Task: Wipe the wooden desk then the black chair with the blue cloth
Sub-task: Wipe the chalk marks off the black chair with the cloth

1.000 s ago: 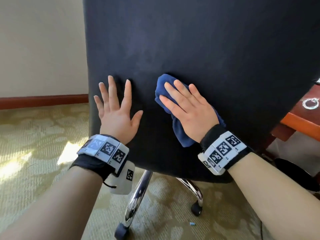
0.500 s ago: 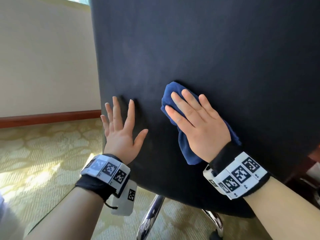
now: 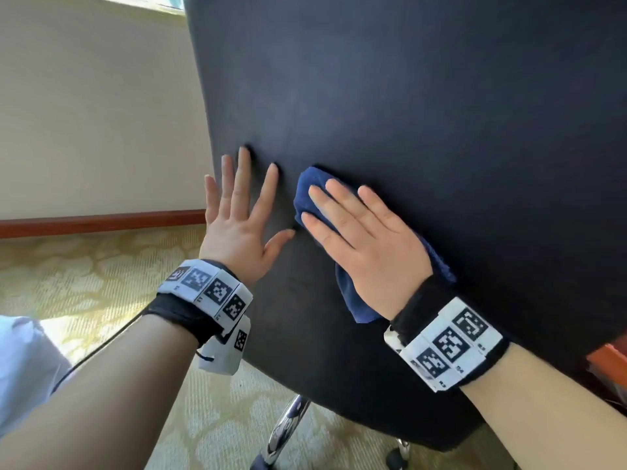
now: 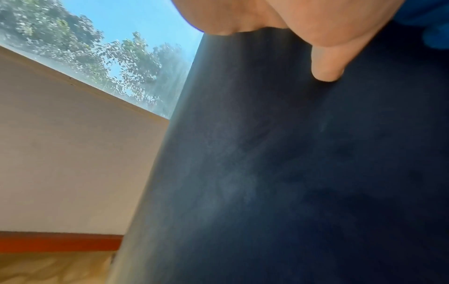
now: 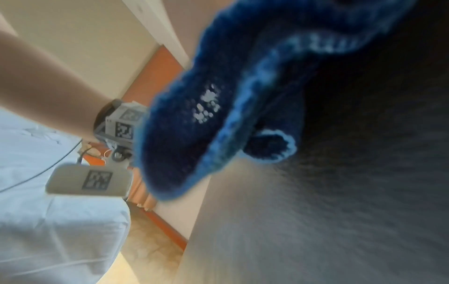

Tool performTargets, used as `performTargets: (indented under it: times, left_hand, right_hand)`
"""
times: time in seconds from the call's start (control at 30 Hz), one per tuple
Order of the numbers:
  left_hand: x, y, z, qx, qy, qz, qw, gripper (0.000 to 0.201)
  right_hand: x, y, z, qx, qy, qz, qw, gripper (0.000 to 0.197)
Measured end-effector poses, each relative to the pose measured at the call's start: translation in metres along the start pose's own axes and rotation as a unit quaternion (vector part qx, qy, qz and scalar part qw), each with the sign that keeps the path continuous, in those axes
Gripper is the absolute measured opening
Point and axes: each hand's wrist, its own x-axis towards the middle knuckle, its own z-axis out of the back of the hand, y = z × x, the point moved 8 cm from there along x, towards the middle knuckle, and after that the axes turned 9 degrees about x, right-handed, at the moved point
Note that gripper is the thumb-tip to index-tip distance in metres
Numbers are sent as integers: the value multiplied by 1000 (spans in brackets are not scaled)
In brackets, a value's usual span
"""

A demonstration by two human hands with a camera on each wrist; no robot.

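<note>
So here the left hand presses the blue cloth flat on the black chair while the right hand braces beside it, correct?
Hands are swapped. The head view shows the right hand pressing the blue cloth flat on the black chair, while the left hand braces beside it.

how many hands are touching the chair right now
2. The left hand lies flat and bare on the chair back near its left edge. The right hand, beside it, presses the blue cloth against the chair.
</note>
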Motion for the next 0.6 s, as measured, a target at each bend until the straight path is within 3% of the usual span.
performTargets:
  times: [0.1,0.2,0.33,0.43,0.5,0.6]
  left_hand:
    - [5,-7,9,7,50,-14,999,79]
    - [-1,-14,24,-6,131,-3,991,77]
    - [5,-39,83,-79,157,-11,984,71]
    - [19,-78,150,-142,140,-52,979,49]
    - [26,-106,193,-196,137,-50,970,41]
    - [25,-148,258,-239,93,-22,966,40]
  right_hand:
    - [-2,-4,6,27,36,10,999,49]
    - [-2,-1,28,120,58,17,991,46]
    - [9,-21,85,249,44,18,967,45]
    - [13,-53,131,379,22,-74,922,35]
    - [6,-69,161,454,-3,-142,880,50]
    - [-12,-86,221,511,-51,-153,844,26]
